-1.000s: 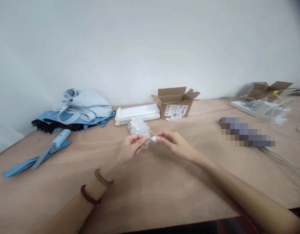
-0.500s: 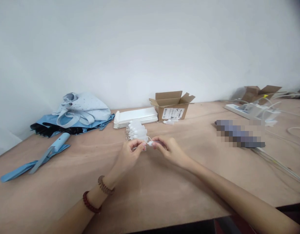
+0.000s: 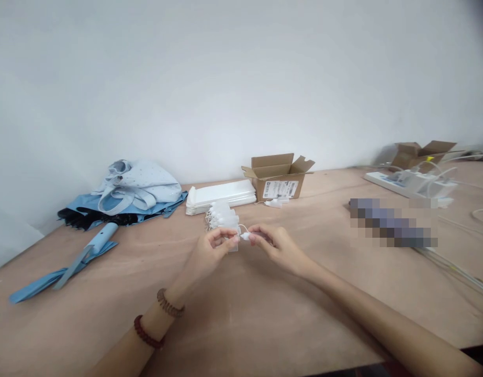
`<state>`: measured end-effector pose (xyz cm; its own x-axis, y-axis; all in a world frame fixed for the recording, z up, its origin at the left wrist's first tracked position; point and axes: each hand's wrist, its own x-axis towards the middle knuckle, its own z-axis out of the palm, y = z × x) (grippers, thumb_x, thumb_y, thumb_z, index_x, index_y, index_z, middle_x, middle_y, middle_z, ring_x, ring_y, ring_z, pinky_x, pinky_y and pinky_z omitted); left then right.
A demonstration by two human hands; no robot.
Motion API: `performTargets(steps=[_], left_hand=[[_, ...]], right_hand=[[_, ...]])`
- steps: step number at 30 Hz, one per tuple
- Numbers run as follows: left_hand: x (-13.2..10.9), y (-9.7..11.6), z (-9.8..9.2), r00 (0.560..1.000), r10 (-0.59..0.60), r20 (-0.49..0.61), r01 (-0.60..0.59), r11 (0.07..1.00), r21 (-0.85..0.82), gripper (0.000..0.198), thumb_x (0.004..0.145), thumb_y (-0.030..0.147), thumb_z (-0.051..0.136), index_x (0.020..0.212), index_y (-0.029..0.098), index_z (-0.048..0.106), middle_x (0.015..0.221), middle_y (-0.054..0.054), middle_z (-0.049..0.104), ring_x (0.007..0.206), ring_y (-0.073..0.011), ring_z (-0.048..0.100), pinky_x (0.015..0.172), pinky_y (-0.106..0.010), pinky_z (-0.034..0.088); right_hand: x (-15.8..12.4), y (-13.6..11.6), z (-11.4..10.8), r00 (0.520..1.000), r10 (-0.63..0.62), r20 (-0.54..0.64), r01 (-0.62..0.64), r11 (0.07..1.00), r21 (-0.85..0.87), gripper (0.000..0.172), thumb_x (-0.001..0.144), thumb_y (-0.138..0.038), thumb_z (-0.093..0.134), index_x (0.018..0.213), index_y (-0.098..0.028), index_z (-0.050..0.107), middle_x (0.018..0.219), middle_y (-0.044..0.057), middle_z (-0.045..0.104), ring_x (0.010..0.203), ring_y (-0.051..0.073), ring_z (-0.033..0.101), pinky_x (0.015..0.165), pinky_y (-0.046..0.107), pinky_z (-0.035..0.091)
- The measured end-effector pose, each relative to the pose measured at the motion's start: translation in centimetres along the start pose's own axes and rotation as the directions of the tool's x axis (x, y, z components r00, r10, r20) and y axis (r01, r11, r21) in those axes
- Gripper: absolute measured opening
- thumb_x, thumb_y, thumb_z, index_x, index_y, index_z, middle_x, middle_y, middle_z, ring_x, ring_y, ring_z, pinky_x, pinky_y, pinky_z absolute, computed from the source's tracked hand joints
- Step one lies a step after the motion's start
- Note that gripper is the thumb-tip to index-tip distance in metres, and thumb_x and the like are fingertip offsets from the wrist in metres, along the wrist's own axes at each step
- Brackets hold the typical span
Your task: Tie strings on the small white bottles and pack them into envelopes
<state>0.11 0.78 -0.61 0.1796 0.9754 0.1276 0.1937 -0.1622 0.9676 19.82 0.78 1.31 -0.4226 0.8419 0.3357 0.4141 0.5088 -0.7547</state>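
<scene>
My left hand [image 3: 210, 251] pinches a small white tag piece [image 3: 233, 242] just above the wooden table [image 3: 265, 314]. My right hand [image 3: 278, 245] pinches a small white plug-like end [image 3: 245, 236] on a thin cord, fingertip to fingertip with the left. Just beyond the left hand lies a bunch of similar white pieces [image 3: 222, 215] on thin cords. Two bead bracelets circle my left wrist [image 3: 158, 319].
A flat stack of white packets [image 3: 221, 195] and an open cardboard box [image 3: 278, 175] sit behind the hands. Blue fabric and a folded blue umbrella [image 3: 88, 246] lie at the left. A white power strip with cables [image 3: 412, 180] and another box [image 3: 419, 152] are at the right.
The hands drew closer together at the white piece and stay joined there. The view has shifted slightly; nothing on the table moved.
</scene>
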Motion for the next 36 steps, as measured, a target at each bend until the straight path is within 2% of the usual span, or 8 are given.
performTargets(steps=[5,14,23,31,33,36], left_hand=[[-0.4,0.6,0.1,0.999,-0.011,-0.040,0.012,0.999,0.041,0.026,0.077,0.042,0.063,0.080,0.017,0.068,0.070,-0.001,0.063,0.056,-0.0095,0.049,0.049,-0.020,0.036],[-0.6,0.0,0.9,0.999,-0.004,-0.050,0.006,0.999,0.045,0.024,0.077,0.040,0.063,0.078,0.016,0.068,0.062,0.001,0.060,0.050,-0.0076,0.043,0.047,-0.020,0.031],[-0.7,-0.3,1.0,0.998,0.010,-0.064,-0.006,0.998,0.063,0.021,0.076,0.038,0.065,0.078,0.017,0.069,0.070,-0.001,0.067,0.063,-0.0130,0.057,0.054,-0.022,0.040],[-0.4,-0.5,1.0,0.999,0.050,-0.019,-0.050,0.999,-0.009,0.022,0.069,0.033,0.072,0.084,0.018,0.067,0.083,-0.003,0.068,0.079,-0.0163,0.062,0.074,-0.027,0.048],[-0.4,-0.3,0.8,0.999,0.050,-0.019,-0.049,0.999,0.010,0.021,0.072,0.035,0.069,0.085,0.018,0.067,0.084,-0.003,0.068,0.076,-0.0153,0.061,0.071,-0.026,0.048],[-0.5,0.0,0.7,0.999,0.021,-0.029,-0.020,0.998,0.058,0.023,0.076,0.039,0.065,0.082,0.017,0.067,0.077,-0.002,0.066,0.065,-0.0125,0.057,0.058,-0.023,0.043]], right_hand=[[0.0,0.3,0.3,1.000,-0.009,0.011,0.009,1.000,-0.001,0.023,0.091,-0.029,0.045,0.092,-0.016,0.063,0.075,0.002,0.065,0.065,0.014,0.055,0.061,0.024,0.038],[-0.5,0.8,0.4,1.000,-0.014,0.002,0.014,0.999,-0.033,0.022,0.090,-0.027,0.045,0.092,-0.016,0.064,0.074,0.002,0.066,0.065,0.014,0.057,0.062,0.023,0.038],[-0.6,1.1,0.5,1.000,-0.019,0.008,0.019,0.999,-0.050,0.024,0.091,-0.028,0.043,0.094,-0.016,0.064,0.077,0.003,0.067,0.067,0.015,0.059,0.061,0.024,0.039],[-0.5,0.6,0.1,1.000,-0.022,0.020,0.021,1.000,0.010,0.025,0.091,-0.030,0.044,0.097,-0.016,0.064,0.084,0.005,0.069,0.075,0.016,0.062,0.063,0.024,0.041],[-0.5,0.6,0.0,1.000,-0.017,0.026,0.017,1.000,0.004,0.025,0.091,-0.030,0.044,0.097,-0.016,0.064,0.084,0.005,0.069,0.074,0.016,0.061,0.063,0.024,0.041],[-0.5,0.6,0.0,0.999,-0.018,0.030,0.019,0.999,-0.036,0.026,0.092,-0.031,0.043,0.096,-0.016,0.064,0.078,0.003,0.068,0.066,0.014,0.058,0.059,0.024,0.039]])
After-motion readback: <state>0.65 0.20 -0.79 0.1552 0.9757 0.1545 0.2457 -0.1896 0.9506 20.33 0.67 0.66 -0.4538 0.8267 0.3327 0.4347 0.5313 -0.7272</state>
